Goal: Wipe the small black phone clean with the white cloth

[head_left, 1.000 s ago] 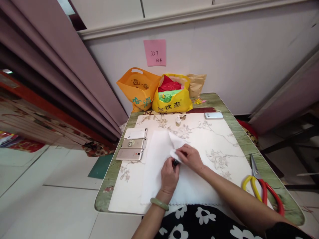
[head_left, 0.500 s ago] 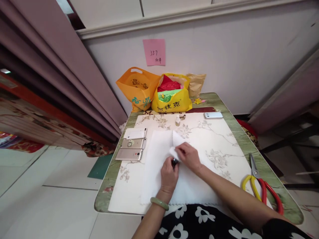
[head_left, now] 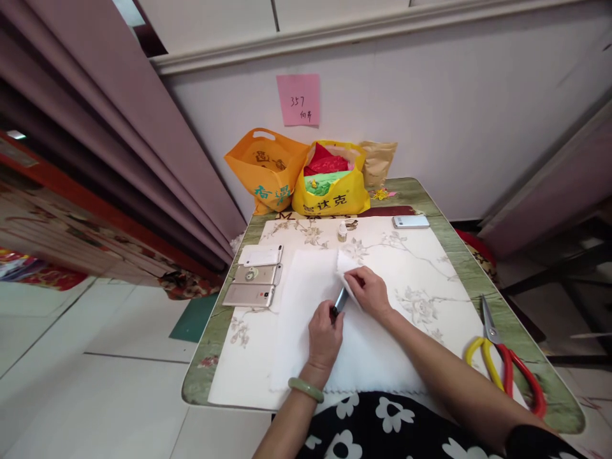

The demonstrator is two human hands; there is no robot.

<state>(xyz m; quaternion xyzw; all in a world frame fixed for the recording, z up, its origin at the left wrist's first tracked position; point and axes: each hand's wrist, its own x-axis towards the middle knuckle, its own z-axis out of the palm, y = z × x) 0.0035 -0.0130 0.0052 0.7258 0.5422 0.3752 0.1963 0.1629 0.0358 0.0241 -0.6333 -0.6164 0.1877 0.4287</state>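
Left hand [head_left: 324, 336] closed around, apparently, a phone [head_left: 340, 300].

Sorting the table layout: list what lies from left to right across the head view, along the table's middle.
Three phones → white cloth → left hand → small dark tool → right hand → scissors.

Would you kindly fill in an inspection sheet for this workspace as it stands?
Surface: green table under a floral sheet.
Job's things: white cloth spread flat, one corner lifted; slim dark-tipped tool against it.
Clutter: three phones on the left, a fourth phone, a small bottle, scissors, an orange bag and a yellow bag.
Grippers: left hand grips the tool; right hand pinches the cloth corner.
Cables: nothing seen.
Surroundings: pink note on the wall.
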